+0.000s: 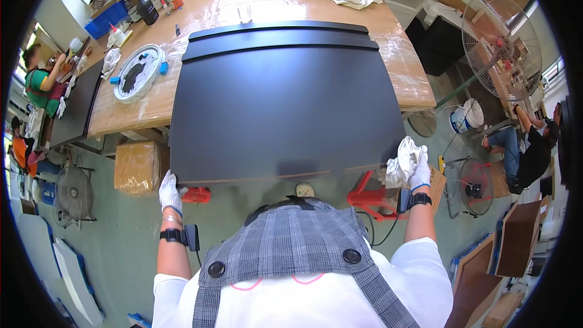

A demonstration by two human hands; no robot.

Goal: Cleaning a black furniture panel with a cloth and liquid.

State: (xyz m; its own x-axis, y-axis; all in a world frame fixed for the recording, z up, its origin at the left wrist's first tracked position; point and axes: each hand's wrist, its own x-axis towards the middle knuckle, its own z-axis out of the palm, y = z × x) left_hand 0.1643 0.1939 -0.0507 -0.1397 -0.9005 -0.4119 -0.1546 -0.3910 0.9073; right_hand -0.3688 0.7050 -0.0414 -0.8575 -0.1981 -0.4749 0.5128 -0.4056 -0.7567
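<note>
As the panel [285,103] is big, flat and dark w/ a smooth coat, I judge it stiff, rather heavy and slippery, and its finish prob. scratches easy; best hold is at the two near corners, w/ gloves. It lies on the table [152,106], and its near edge hangs over toward the person. Left hand [169,192], gloved, is at the panel's near-left corner, fingers curled on the edge, it seems. Right hand [418,169], also gloved, is at the near-right corner and closed round a white rag [401,167], just beside the edge.
</note>
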